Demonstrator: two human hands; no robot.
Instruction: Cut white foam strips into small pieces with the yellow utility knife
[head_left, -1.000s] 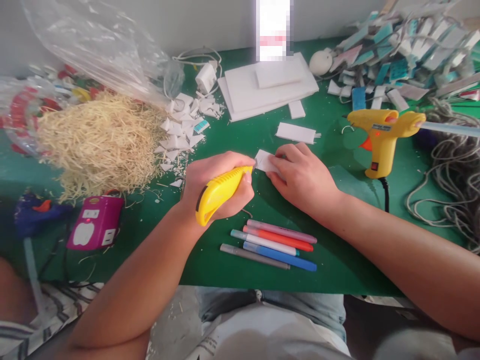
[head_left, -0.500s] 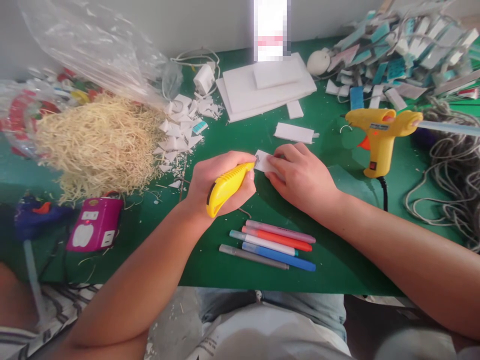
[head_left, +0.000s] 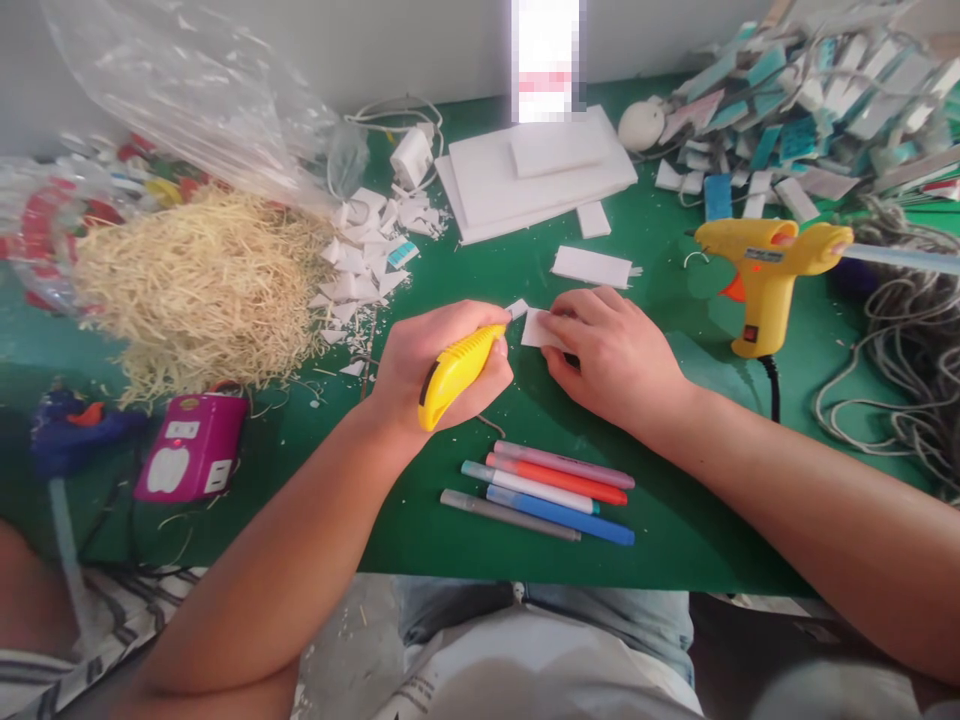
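Observation:
My left hand (head_left: 401, 365) is wrapped round a yellow utility knife (head_left: 459, 375), whose tip points toward the upper right. At that tip lies a small white offcut (head_left: 517, 309), with a narrow gap between it and a larger white foam board piece (head_left: 535, 330). My right hand (head_left: 611, 345) presses this larger piece onto the green table, its fingers closed over the right part and hiding it. Below the hands, several markers (head_left: 555, 490) lie side by side. Another white strip (head_left: 591, 266) rests just above my right hand.
A yellow hot glue gun (head_left: 769, 285) stands at right, beside tangled grey cord (head_left: 885, 390). White boards (head_left: 525, 185) are stacked at the back. To the left are pale shredded straw (head_left: 202, 285), white scraps (head_left: 352, 270) and a purple power adapter (head_left: 191, 445). Foam pieces (head_left: 810, 130) heap up at back right.
The small offcut has come away from the white piece, leaving a gap. My left hand and the knife moved slightly right and up. The right hand shifted slightly right with the larger piece.

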